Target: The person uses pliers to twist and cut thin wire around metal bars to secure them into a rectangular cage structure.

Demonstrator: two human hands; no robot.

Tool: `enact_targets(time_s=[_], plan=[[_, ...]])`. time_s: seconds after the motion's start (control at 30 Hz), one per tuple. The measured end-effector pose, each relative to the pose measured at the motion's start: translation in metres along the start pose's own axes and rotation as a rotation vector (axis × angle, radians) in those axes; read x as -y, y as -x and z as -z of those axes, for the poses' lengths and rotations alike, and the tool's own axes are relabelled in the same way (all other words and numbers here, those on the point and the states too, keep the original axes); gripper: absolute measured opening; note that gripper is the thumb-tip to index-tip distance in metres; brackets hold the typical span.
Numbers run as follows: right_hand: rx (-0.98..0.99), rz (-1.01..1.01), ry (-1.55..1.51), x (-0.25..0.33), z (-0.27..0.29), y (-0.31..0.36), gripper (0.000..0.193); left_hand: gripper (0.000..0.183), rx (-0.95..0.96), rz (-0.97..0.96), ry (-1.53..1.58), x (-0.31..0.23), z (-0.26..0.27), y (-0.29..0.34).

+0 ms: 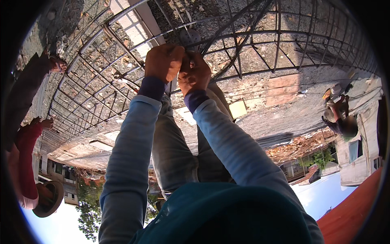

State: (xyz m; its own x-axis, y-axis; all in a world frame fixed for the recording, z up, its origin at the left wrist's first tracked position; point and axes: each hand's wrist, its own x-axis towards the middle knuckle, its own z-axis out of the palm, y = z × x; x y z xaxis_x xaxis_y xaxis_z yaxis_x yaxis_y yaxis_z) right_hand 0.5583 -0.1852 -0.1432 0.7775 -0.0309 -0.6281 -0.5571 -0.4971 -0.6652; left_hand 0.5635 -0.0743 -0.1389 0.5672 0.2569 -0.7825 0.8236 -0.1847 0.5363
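My left hand (163,62) and my right hand (194,73) meet side by side at the top middle, both with fingers curled tight. They work at a steel rebar cage (260,32) of crossed bars that spans the view. Whatever is pinched between the fingers is hidden by the knuckles. A bundle of long, thin dark wires (222,29) runs over the bars from just beside my right hand toward the upper right. Just beyond my hands lies a round grey disc (189,36), partly hidden.
On the left, a person in a red sleeve (27,150) and another dark-sleeved arm (28,89) reach to the cage. A person crouches (339,118) at right. Gravelly ground, a pale beam (132,24) and a yellowish square piece (238,109) lie below the bars.
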Motion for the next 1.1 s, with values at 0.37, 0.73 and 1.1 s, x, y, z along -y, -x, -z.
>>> enact_targets(time_s=[0.37,0.73,1.1], plan=[[0.071,-0.005,0.142,0.026,0.000,0.014,0.033,0.021,0.327,-0.765,-0.829,-0.064,0.025,-0.015],[0.227,-0.564,-1.182,-0.007,0.013,0.024,0.032,0.040,0.117,-0.150,-0.889,-0.058,0.011,0.044],[0.453,0.156,0.536,0.000,-0.051,0.133,0.038,0.045,-0.231,0.453,0.476,0.142,0.042,0.108]])
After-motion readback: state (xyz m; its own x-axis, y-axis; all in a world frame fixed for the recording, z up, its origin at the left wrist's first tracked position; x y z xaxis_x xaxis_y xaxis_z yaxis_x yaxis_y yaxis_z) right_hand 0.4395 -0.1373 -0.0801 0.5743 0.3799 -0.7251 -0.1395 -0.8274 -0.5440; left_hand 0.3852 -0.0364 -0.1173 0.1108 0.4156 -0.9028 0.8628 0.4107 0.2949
